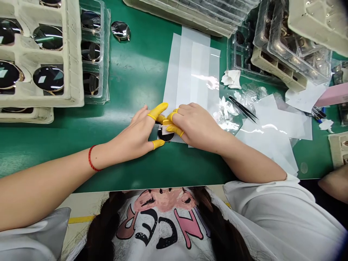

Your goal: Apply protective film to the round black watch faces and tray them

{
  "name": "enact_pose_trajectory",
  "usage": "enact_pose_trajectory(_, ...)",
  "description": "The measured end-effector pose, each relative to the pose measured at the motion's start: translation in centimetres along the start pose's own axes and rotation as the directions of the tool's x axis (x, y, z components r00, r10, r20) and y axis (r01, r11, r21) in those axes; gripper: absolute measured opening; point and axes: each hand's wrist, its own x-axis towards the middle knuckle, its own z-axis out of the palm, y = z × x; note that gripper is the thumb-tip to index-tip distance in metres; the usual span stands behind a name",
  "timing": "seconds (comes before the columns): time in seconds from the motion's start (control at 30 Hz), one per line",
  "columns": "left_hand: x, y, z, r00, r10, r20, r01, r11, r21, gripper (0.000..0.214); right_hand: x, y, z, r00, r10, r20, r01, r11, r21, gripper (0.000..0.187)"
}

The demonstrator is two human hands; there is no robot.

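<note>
A round dark lens (pixel 165 135) lies on the green mat at the near end of a stack of clear plastic sleeves (pixel 193 69). My left hand (pixel 137 134), with yellow finger cots, pinches the lens from the left, thumb below it and forefinger above. My right hand (pixel 194 125), also in yellow cots, presses down on the lens and the sleeve's edge from the right. A small white slip shows between the fingertips. Both hands are closed round the lens.
Pulp trays (pixel 40 54) of dark lenses stand at the far left, with a loose lens (pixel 120 30) beside them. Stacked clear trays (pixel 293 47) fill the far right. Black tweezers (pixel 243 108), crumpled film and loose sheets lie right of my hands. Another person's arm (pixel 334 185) shows at the right edge.
</note>
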Motion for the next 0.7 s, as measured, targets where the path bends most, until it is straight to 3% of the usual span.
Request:
enact_pose_trajectory(0.23, 0.2, 0.3, -0.3, 0.999, -0.033, 0.037, 0.033, 0.999, 0.002, 0.070, 1.1, 0.7, 0.6, 0.996, 0.079, -0.047, -0.077, 0.997, 0.031, 0.014)
enact_pose_trajectory(0.37, 0.1, 0.2, -0.1, 1.000, -0.013, 0.024, 0.012, 1.000, 0.020, 0.069, 0.9, 2.1, 0.5, 0.995, 0.075, -0.070, -0.057, 0.973, 0.224, 0.021)
enact_pose_trajectory(0.47, 0.1, 0.1, 0.0, 1.000, -0.009, 0.027, 0.008, 0.999, 0.036, 0.072, 0.4, 2.4, 0.0, 0.992, 0.018, -0.122, 0.027, 0.933, 0.359, 0.025)
enact_pose_trajectory(0.6, 0.1, 0.2, -0.1, 0.999, -0.022, 0.032, 0.021, 0.999, 0.039, 0.070, 0.5, 0.9, -0.2, 0.987, -0.136, -0.086, 0.150, 0.972, 0.181, 0.023)
enact_pose_trajectory(0.7, 0.2, 0.1, 0.0, 0.999, -0.027, 0.033, 0.026, 0.999, 0.044, 0.057, 1.3, -0.4, 0.3, 0.985, -0.140, -0.100, 0.142, 0.990, 0.008, 0.022)
